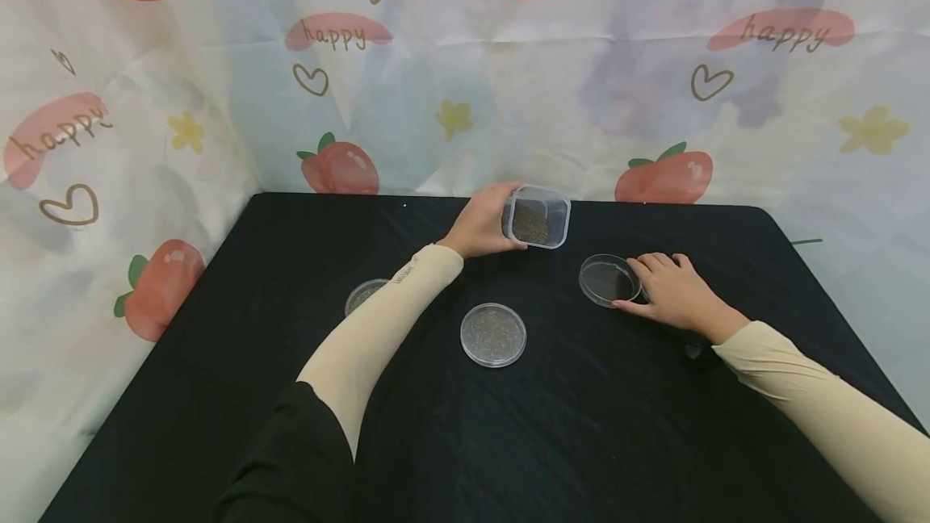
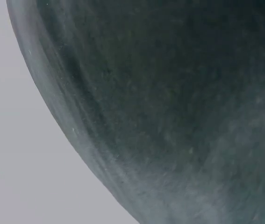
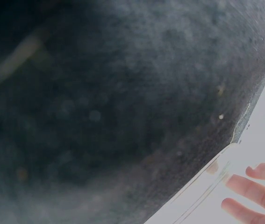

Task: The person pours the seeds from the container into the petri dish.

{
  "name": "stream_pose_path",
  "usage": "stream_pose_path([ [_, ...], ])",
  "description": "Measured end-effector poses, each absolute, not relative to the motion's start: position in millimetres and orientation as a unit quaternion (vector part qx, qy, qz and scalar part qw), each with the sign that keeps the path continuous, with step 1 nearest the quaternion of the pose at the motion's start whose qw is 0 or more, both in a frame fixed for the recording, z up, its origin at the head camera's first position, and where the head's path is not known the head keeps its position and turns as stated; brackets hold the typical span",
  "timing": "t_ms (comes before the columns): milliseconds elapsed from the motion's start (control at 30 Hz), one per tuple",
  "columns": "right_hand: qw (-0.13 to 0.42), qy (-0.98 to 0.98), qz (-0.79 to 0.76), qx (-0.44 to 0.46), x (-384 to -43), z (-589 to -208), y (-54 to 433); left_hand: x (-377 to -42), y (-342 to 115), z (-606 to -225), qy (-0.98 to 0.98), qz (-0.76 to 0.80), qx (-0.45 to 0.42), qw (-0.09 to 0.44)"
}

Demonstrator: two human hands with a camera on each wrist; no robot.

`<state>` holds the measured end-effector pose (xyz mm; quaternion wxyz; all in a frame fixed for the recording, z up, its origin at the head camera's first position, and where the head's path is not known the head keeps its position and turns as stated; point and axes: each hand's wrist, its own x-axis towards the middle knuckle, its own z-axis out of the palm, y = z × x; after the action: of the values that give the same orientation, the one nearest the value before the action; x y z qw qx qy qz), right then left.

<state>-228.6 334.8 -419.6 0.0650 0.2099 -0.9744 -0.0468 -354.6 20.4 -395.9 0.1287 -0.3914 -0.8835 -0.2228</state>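
Over the far middle of the table in the head view, my left hand [image 1: 485,220] grips a clear plastic container [image 1: 559,220] by its left side. The container is tilted with its mouth facing me, and brown granules [image 1: 530,224] lie inside it. My right hand [image 1: 676,290] holds the right edge of a clear petri dish [image 1: 597,281], thumb at the near rim and forefinger at the far side. In the right wrist view, some of its fingers [image 3: 254,191] show beside a pale, clear edge. The left wrist view shows mostly dark cloth.
A petri dish with greyish grains [image 1: 493,335] stands in the middle of the black-covered table [image 1: 581,442]. Another round dish [image 1: 362,294] is partly hidden behind my left forearm. A small clear object [image 1: 693,351] lies below my right wrist. A printed curtain [image 1: 523,87] borders the table.
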Motion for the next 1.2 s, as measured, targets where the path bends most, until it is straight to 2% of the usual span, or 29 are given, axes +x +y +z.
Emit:
stream_pose_path([
  [400,0.062,-0.975,-0.054,0.209,-230.8,-420.2,335.6,-346.2,33.5,-386.7,-0.85,-0.101,-0.485,0.182],
  [833,0.064,-0.974,-0.053,0.209,-229.7,-423.3,336.7,-341.6,45.0,-382.1,-0.829,-0.025,-0.516,0.213],
  [1200,0.06,-0.974,-0.059,0.208,-229.1,-421.1,334.6,-339.2,52.6,-376.5,-0.83,0.019,-0.514,0.216],
])
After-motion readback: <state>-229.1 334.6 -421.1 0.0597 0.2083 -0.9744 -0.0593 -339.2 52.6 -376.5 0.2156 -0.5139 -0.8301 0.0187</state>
